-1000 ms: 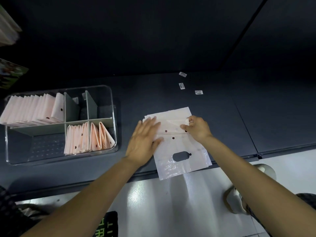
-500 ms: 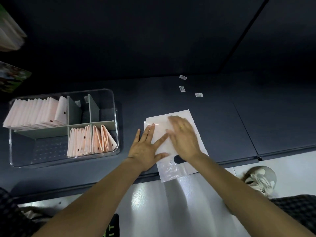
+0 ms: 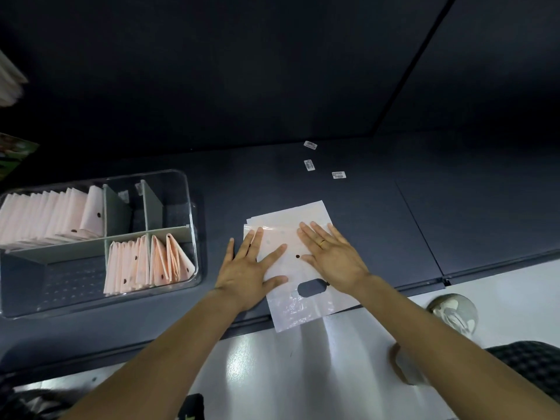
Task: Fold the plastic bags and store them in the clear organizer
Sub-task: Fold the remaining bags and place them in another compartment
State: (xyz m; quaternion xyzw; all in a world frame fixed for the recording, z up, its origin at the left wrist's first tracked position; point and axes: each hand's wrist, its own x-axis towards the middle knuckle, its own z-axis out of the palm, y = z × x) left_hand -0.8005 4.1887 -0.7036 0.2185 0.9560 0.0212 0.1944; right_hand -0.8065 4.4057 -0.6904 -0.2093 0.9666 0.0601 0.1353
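On dark counter (image 3: 378,213) | both hands flat, fingers straight, on plastic bag (image 3: 288,237) | clear organizer (image 3: 188,207) left | white floor (image 3: 303,374) below.

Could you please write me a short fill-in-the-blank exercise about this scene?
1. Both hands, left hand and right hand, press flat on the ____.
2. The ring is on the ____ hand.
3. The organizer sits to the person's ____.
4. ____ labels lie beyond the bags.

Missing: bags; right; left; three

The dark worktop (image 3: 378,225) carries a clear organizer (image 3: 189,225) at left. Plastic bags (image 3: 291,213) lie near its front edge, overhanging it. Three small labels (image 3: 309,165) lie farther back.
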